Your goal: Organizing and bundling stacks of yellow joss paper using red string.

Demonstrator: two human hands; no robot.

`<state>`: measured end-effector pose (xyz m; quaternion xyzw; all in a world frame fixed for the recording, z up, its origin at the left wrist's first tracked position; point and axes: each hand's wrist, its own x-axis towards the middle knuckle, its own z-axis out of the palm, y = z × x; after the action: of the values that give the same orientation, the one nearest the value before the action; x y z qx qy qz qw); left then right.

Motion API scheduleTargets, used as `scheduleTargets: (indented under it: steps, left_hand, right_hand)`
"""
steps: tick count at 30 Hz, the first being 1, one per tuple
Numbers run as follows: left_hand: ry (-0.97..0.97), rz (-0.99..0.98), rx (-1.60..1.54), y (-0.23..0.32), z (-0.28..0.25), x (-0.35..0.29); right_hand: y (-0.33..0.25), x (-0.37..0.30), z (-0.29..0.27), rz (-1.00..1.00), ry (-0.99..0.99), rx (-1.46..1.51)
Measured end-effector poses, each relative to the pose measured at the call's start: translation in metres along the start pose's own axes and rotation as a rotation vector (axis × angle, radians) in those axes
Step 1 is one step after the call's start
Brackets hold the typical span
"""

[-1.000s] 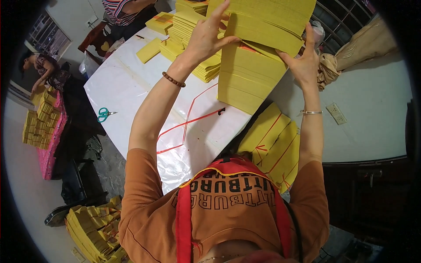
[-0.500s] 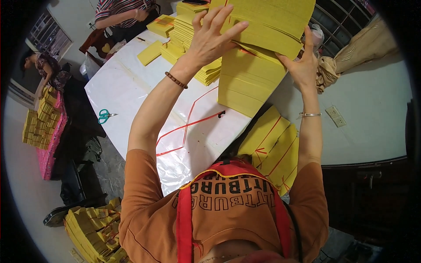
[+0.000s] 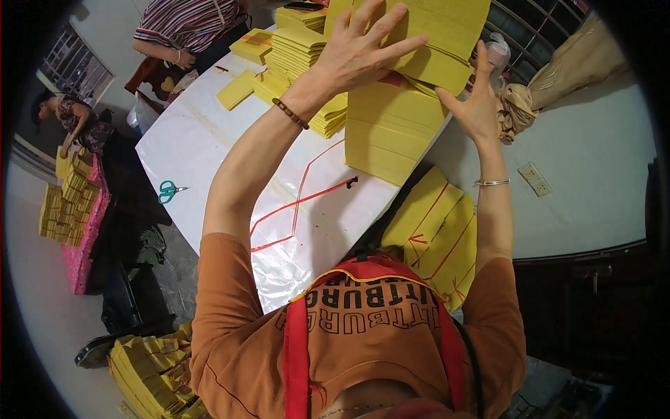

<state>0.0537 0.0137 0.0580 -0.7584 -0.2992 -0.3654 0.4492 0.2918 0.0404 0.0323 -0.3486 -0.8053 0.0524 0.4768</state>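
At the table's far right, a bundle of yellow sheets, paper by their look, lies over another yellow stack. My left hand rests with fingers spread on the upper bundle's left part. At that bundle's right edge is my right hand, thumb and fingers apart, the thumb tip by the edge. A bit of red shows between the two layers. Red string loops across the white table covering nearer to me. Left of my hands stand folded yellow stacks.
Green-handled scissors lie at the table's left edge. Yellow bundles tied with red string sit low beside the table on the right. A person in stripes stands at the far side; another person handles yellow bundles at left.
My left hand has shifted slightly right across the upper bundle. The right hand's fingertips have drifted a little left. The striped-shirt person's arm has lowered.
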Motion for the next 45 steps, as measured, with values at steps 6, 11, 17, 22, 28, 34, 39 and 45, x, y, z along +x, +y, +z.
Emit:
scheduleTargets:
  steps: [6, 11, 17, 22, 28, 34, 39, 45]
  left_hand:
    - [-0.061, -0.014, 0.058, 0.0, -0.006, 0.002]
    - [-0.042, -0.044, -0.013, 0.0, 0.001, -0.003]
    - [-0.066, -0.062, 0.062, -0.002, 0.007, -0.008]
    - [-0.013, -0.095, -0.001, 0.003, 0.002, -0.007]
    - [-0.087, -0.112, -0.034, 0.006, -0.006, -0.007]
    - [-0.081, -0.074, 0.083, 0.001, -0.002, -0.011]
    - [-0.025, -0.111, -0.001, 0.003, 0.001, -0.009]
    - [-0.116, -0.029, -0.011, -0.004, -0.026, -0.01]
  right_hand:
    - [-0.015, -0.004, 0.003, -0.016, -0.028, 0.003]
    - [-0.019, -0.005, 0.009, -0.01, 0.004, -0.051]
    - [-0.023, -0.005, 0.018, 0.06, 0.03, -0.03]
    - [-0.046, -0.022, 0.021, -0.114, 0.309, -0.224]
    - [-0.086, -0.07, 0.052, 0.17, 0.037, 0.505]
    - [-0.09, -0.048, 0.068, 0.674, -0.118, 1.216]
    - [-0.086, -0.032, 0.072, 0.702, -0.14, 1.579]
    - [-0.08, -0.036, 0.073, 0.711, -0.064, 1.674]
